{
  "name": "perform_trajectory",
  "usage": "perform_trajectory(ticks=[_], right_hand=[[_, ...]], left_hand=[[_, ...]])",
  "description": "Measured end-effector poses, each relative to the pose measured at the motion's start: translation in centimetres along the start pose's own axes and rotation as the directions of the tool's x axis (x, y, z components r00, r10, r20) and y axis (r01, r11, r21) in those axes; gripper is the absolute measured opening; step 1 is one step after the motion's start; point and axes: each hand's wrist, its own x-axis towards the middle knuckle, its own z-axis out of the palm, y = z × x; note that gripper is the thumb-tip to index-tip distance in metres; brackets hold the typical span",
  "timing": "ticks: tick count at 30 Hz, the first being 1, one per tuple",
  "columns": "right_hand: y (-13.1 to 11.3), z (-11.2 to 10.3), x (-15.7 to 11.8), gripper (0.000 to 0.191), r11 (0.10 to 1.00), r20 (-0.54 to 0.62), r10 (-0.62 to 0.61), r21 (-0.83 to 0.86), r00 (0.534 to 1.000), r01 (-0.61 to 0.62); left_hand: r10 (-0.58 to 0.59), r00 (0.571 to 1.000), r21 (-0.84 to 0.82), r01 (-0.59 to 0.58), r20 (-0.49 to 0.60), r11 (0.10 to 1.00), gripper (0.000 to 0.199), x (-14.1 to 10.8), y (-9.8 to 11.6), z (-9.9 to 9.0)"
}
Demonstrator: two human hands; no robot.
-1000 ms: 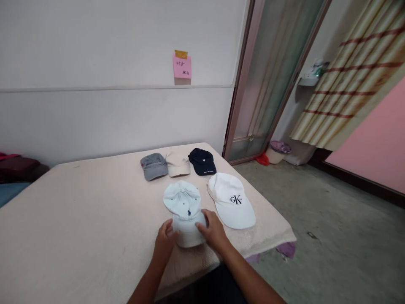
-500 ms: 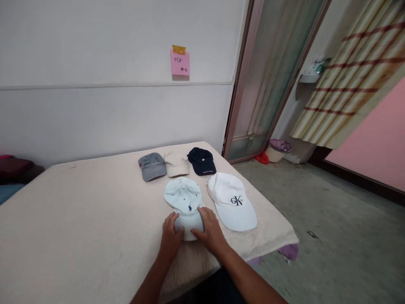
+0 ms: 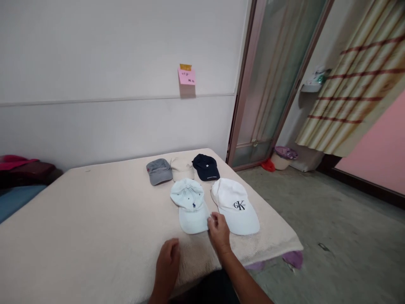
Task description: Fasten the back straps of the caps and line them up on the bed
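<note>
My left hand [image 3: 168, 257] is curled, with nothing visible in it, just above the bed in front of a light blue cap [image 3: 189, 196]. At the right edge of that cap's brim, my right hand [image 3: 220, 230] has its fingers bent together on the brim. The light blue cap lies crown away from me, a small dark emblem on its front. To its right is a white cap [image 3: 236, 204] with black letters. Behind them stand a grey cap [image 3: 160, 172], a beige cap [image 3: 182, 169] and a black cap [image 3: 206, 167] in a row.
A pale cover lies over the bed [image 3: 104, 219]. Dark red and pink items [image 3: 27, 169] are at the far left. On the wall hangs a pink note [image 3: 187, 77]. Right of the bed are a sliding door [image 3: 268, 84], a waste bin [image 3: 282, 159] and a curtain [image 3: 344, 97].
My left hand has let go of the light blue cap's brim and drawn back towards me. My right hand has shifted to the brim's right edge. The view has tilted slightly up.
</note>
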Motion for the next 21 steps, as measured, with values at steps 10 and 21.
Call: perform_trajectory(ticks=[10, 21], right_hand=[[-3.9, -1.3, -8.9, 0.017, 0.981, 0.079, -0.175, -0.069, 0.981, 0.181], [-4.4, -1.0, -10.1, 0.018, 0.930, 0.107, -0.268, -0.230, 0.958, 0.286]], left_hand=[[0.049, 0.996, 0.050, -0.053, 0.075, 0.997, 0.016, -5.7, -2.8, -9.4], [-0.018, 0.987, 0.149, 0.043, -0.162, 0.988, 0.031, -6.9, -3.9, -10.5]])
